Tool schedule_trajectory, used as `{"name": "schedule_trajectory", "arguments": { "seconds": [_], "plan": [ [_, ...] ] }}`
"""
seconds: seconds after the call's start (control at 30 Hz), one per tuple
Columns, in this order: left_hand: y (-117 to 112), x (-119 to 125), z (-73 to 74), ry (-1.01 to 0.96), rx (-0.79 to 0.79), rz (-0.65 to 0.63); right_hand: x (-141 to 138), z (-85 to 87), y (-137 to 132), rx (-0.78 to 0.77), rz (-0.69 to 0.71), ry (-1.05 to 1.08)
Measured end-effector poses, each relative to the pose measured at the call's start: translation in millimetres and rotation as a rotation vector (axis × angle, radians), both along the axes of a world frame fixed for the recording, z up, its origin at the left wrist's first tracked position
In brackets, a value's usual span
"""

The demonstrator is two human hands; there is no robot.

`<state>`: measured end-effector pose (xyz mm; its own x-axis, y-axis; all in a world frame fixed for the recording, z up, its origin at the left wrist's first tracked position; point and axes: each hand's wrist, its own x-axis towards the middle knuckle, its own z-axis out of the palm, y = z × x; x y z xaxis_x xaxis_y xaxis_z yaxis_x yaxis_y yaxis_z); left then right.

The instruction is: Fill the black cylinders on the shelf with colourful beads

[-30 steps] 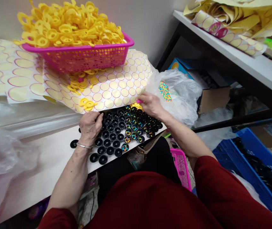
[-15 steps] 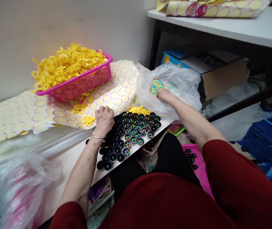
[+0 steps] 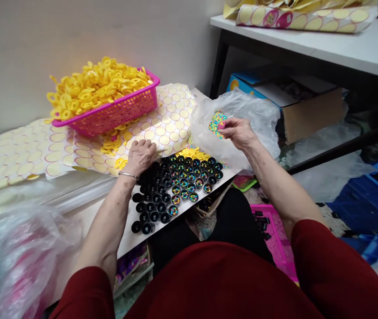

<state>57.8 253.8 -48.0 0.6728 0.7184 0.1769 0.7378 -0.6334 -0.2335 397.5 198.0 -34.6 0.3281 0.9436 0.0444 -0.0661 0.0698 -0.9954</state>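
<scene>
My right hand (image 3: 240, 133) pinches a small pink cup (image 3: 222, 125) with coloured beads in it. It is over the opening of a clear plastic bag (image 3: 205, 119) that holds a heap of small multicoloured beads (image 3: 214, 118). On the white board stand many round black cups (image 3: 161, 207) in tight rows. Several cups (image 3: 184, 182) on the right side contain coloured beads; those toward the left look bare inside. My left hand (image 3: 141, 156) rests loosely, fingers bent, at the back left edge of the cups, by the printed sheets; its fingertips are partly hidden.
A pink basket (image 3: 109, 116) heaped with yellow ring pieces (image 3: 99, 86) stands on sheets of round stickers (image 3: 172, 110) behind the cups. Loose yellow pieces (image 3: 194, 153) lie past the cups. A white table (image 3: 341, 51) and an open cardboard box (image 3: 311, 116) are at right.
My right hand has come up and back from the bead heap, and the pink cup now shows in its fingers. The left hand stays by the cups, shifted slightly in view.
</scene>
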Motion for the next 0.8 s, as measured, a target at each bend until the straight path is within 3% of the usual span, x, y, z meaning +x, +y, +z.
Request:
{"name": "schedule_trajectory", "arguments": {
  "seconds": [0.13,0.27,0.4,0.53,0.67,0.8],
  "plan": [
    [8.4,-1.0,-3.3,-0.071,-0.036,0.094,-58.9,8.8,-16.5,-0.023,0.316,-0.017],
    [14.9,2.7,-7.2,-0.149,-0.102,0.176,-108.2,-7.2,-8.7,-0.040,0.500,-0.294],
    [23.3,8.3,-12.5,-0.237,-0.131,0.264,-135.2,-18.8,10.1,-0.021,0.520,-0.854],
    [30.6,10.8,-19.8,-0.312,-0.109,0.320,-151.2,-13.6,18.4,-0.075,0.518,-1.291],
    [32.4,10.4,-23.4,-0.367,-0.121,0.322,-162.9,-7.3,16.4,-0.118,0.551,-1.487],
    [29.8,10.4,-21.5,-0.382,-0.151,0.335,-169.6,-11.1,15.9,-0.040,0.551,-1.623]
  ]
}}
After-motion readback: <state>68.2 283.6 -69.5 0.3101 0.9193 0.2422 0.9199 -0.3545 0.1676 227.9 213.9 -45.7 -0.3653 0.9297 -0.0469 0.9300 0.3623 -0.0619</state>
